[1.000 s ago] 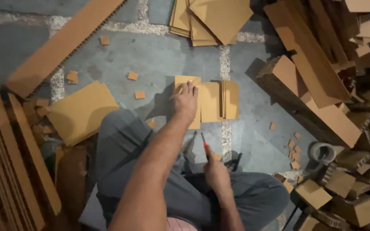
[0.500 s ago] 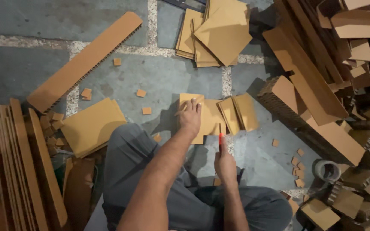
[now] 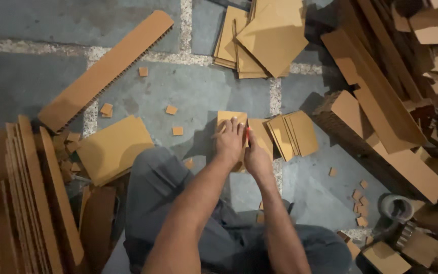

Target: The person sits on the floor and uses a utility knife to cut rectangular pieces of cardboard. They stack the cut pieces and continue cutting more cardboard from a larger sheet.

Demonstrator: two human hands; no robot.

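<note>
From the head view, the left hand (image 3: 230, 140) lies flat, fingers spread, pressing a small tan cardboard piece (image 3: 230, 117) onto the floor (image 3: 198, 96) just ahead of the knees. The right hand (image 3: 256, 158) sits touching beside it, closed around a red-handled cutter (image 3: 248, 134) whose tip meets the piece's right edge. The piece's long axis runs away from the body, and both hands are equally near. Similar cut sheets (image 3: 295, 133) lie fanned just to its right
</note>
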